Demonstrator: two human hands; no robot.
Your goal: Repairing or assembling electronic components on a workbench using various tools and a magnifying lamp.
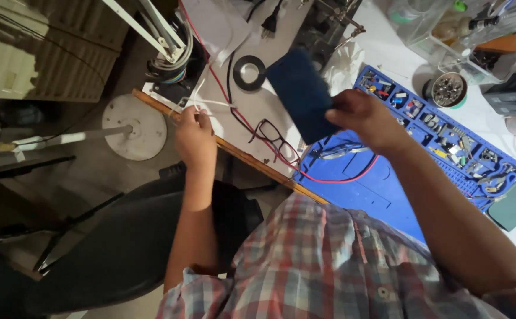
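My right hand (pixel 367 121) grips a dark blue rectangular pad (pixel 301 94) by its near edge and holds it tilted above the desk. My left hand (pixel 194 137) rests at the desk's wooden edge (pixel 252 158) with its fingers closed on a white cord (pixel 208 101). A red wire (pixel 258 139) runs across the desk between both hands and onto the blue work mat (pixel 382 189). A pair of dark-framed glasses (pixel 276 140) lies on the desk just under the pad.
A black tape roll (pixel 249 72) and a black plug (pixel 270 23) lie further back. Small parts fill the blue mat's compartments (pixel 447 136). A round tin of screws (pixel 448 90), clear boxes (pixel 476 35), a lamp base (pixel 135 127) and a black chair (pixel 122 248) surround the spot.
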